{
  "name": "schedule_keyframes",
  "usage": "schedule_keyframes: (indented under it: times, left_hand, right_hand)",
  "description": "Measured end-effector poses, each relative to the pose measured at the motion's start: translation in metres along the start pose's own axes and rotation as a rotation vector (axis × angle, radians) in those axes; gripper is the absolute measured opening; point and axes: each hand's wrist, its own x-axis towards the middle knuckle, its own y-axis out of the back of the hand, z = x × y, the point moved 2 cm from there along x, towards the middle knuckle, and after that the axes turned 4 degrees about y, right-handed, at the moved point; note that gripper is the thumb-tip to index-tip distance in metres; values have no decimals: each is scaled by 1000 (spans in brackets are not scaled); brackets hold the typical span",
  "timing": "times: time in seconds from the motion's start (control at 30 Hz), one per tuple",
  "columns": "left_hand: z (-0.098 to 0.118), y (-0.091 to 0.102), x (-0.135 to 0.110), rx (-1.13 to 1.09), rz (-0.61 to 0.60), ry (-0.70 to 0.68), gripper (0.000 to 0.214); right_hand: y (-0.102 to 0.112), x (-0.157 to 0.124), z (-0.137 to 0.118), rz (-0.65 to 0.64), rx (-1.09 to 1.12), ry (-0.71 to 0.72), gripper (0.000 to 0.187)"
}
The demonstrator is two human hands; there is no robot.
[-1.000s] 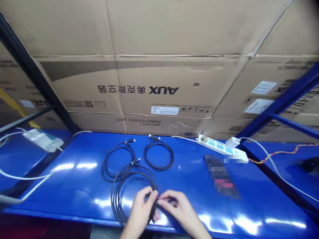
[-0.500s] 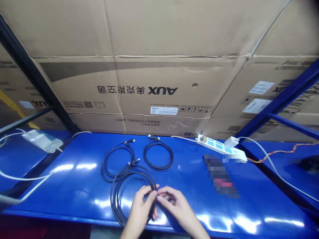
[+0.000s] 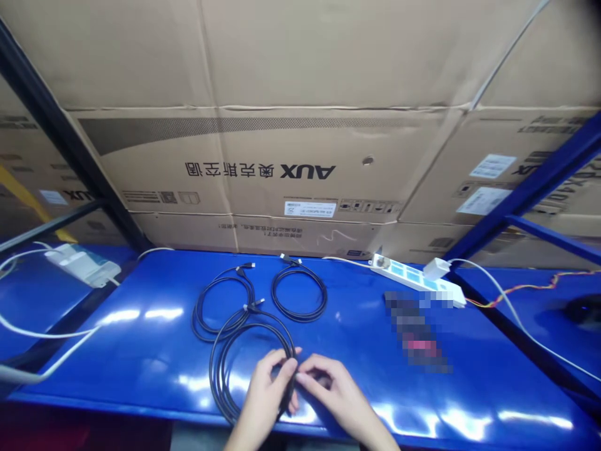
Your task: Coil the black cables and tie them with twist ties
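Observation:
A large coil of black cable [image 3: 216, 376] lies at the table's front edge, one plug pointing right at its top. My left hand [image 3: 267, 388] is closed around the right side of this coil, thumb on top. Against the same side, my right hand [image 3: 328, 385] is pinched, thumb to index finger, at the cable's edge. Whatever sits between those right fingertips is too small or hidden to make out. Just behind is a second coiled black cable [image 3: 197, 307], partly overlapped by the large one. A third coiled black cable [image 3: 323, 294] rests to its right.
A white power strip [image 3: 404, 270] with a plugged-in white charger [image 3: 436, 268] lies at the back right. Near it is a blurred-out dark item [image 3: 413, 332]. Cardboard boxes [image 3: 291, 144] wall off the back of the blue table [image 3: 154, 363]. Metal posts [image 3: 530, 178] flank both sides.
My right hand has shifted very slightly right, its fingers still pinched at the coil. My left hand keeps its hold. The coils lie as before.

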Motion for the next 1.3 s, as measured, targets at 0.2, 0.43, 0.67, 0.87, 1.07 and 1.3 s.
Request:
schedule_keyframes:
  times: [0.2, 0.43, 0.67, 0.87, 1.07, 1.3]
  left_hand:
    - [-3, 0, 0, -21, -31, -4, 74]
    - [-5, -2, 2, -11, -49, -6, 73]
    - [-4, 1, 2, -20, -21, -33, 71]
    - [-5, 0, 1, -5, -8, -46, 65]
    - [-4, 0, 0, 17, 1, -70, 62]
    - [-4, 0, -1, 20, 4, -77, 60]
  right_hand:
    - [5, 0, 4, -77, -129, 108, 28]
    - [0, 0, 13, -14, -175, 143, 34]
    - [-14, -3, 12, -60, 125, -85, 35]
    - [-9, -3, 29, 37, 293, -285, 53]
    - [-9, 2, 27, 82, 359, -363, 55]
    - [-7, 1, 20, 81, 378, -345, 59]
